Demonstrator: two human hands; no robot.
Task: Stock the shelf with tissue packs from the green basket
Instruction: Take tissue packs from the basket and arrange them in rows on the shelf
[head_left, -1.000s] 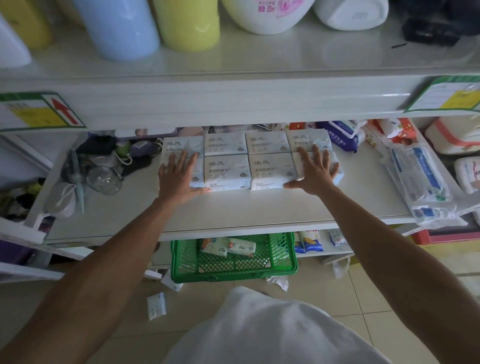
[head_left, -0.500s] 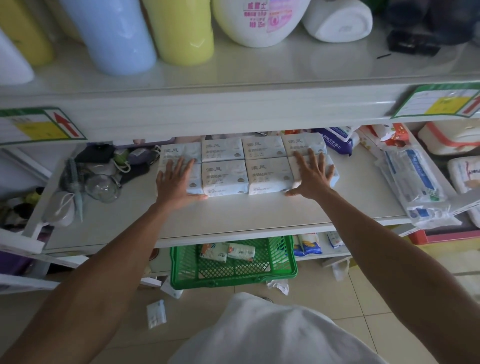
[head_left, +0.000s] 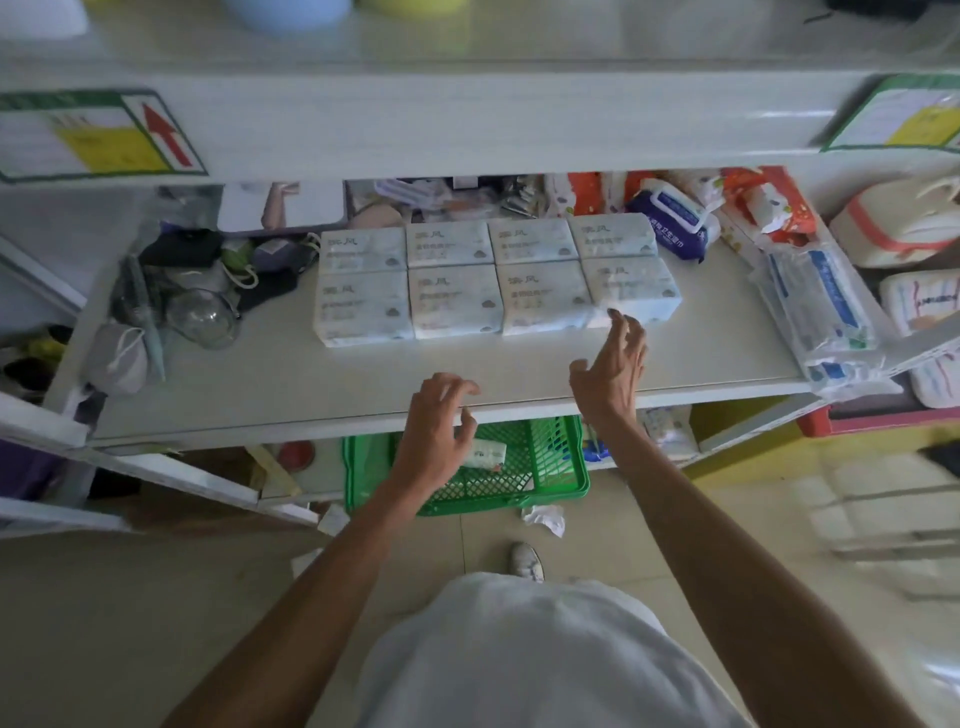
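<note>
Several pale blue-white tissue packs (head_left: 496, 278) lie in two neat rows on the white middle shelf (head_left: 363, 384). Below the shelf, on the floor, stands the green basket (head_left: 556, 467) with a small tissue pack (head_left: 485, 453) inside it. My left hand (head_left: 439, 436) hovers over the shelf's front edge and the basket, fingers curled apart, holding nothing. My right hand (head_left: 613, 369) is above the shelf just in front of the rightmost front pack, fingers spread and empty.
A glass bulb, cords and pouches (head_left: 171, 301) clutter the shelf's left. Wet-wipe packs (head_left: 670, 223) and a long plastic-wrapped bundle (head_left: 815, 312) crowd the right. An upper shelf (head_left: 467, 124) overhangs. Paper scraps (head_left: 543, 519) and my shoe lie on the tiled floor.
Both hands have lifted off the tissue packs and drawn back toward the shelf's front edge; the left one has dropped lower, over the basket. The packs stay in their rows.
</note>
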